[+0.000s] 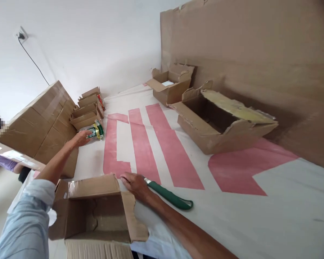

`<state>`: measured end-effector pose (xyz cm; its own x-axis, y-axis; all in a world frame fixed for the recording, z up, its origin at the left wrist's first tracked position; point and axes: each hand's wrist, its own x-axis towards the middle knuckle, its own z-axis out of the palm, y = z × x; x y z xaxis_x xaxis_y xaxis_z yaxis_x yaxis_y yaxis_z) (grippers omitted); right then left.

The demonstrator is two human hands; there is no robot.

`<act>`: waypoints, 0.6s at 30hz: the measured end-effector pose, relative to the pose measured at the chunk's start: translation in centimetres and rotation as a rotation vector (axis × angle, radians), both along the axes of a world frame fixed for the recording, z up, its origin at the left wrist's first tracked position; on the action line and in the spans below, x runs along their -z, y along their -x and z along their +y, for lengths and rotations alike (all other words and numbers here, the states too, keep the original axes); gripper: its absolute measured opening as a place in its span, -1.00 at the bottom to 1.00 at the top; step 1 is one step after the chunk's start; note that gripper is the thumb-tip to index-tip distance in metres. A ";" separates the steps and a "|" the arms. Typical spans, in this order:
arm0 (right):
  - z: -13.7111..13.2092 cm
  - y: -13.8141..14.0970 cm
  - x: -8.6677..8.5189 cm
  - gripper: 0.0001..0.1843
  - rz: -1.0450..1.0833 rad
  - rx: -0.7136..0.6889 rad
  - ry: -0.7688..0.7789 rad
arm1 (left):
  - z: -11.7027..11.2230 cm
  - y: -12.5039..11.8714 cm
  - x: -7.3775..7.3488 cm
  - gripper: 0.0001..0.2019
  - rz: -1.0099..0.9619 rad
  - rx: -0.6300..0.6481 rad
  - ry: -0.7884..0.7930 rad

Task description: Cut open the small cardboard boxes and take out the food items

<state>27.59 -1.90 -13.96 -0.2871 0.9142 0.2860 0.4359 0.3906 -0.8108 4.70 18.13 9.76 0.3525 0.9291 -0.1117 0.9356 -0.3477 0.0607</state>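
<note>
My left hand (pixel 83 138) reaches to the far left with its fingers closed on the near end of a green and yellow plastic packet (pixel 97 130), which lies on the table. My right hand (pixel 135 184) rests with curled fingers by the far right corner of an open cardboard box (pixel 105 212); whether it grips the flap is unclear. This box stands right before me, flaps spread, and its visible inside is bare. A green-handled tool (pixel 171 196) lies beside my right hand, its metal end partly hidden behind the hand.
Small cardboard compartments (pixel 86 111) with some packets stand at the back left beside a large carton (pixel 48 122). Two open boxes, a larger one (pixel 205 136) and a smaller one (pixel 167 91), sit before a tall cardboard sheet (pixel 248 54). Pink strips (pixel 167 147) mark the table cover. Another person's sleeve (pixel 4 160) shows far left.
</note>
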 end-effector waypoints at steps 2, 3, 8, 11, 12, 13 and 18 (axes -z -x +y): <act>-0.2 -0.1 -0.2 -0.70 0.015 -0.005 0.008 | -4.2 -0.3 -2.4 -0.72 -0.023 0.025 0.029; -0.3 -0.2 -0.3 -0.70 0.024 -0.007 0.012 | -6.7 -0.5 -3.7 -0.73 -0.049 0.053 0.038; -0.9 -0.5 -1.0 -0.67 0.052 -0.009 0.028 | -20.8 -2.2 -8.5 -0.71 -0.233 0.161 0.195; -1.1 -0.5 -1.2 -0.67 0.063 -0.006 0.034 | -27.6 -2.1 -7.8 -0.60 -0.155 0.152 0.357; -1.1 -0.5 -1.3 -0.68 0.067 -0.003 0.034 | -29.4 -1.8 -6.9 -0.52 -0.096 0.147 0.387; -1.2 -0.5 -1.3 -0.69 0.068 0.001 0.034 | -31.0 -1.4 -5.7 -0.42 -0.041 0.147 0.419; -1.3 -0.3 -1.3 -0.72 0.055 0.024 0.022 | -35.0 -0.5 -0.3 -0.60 0.136 0.126 0.378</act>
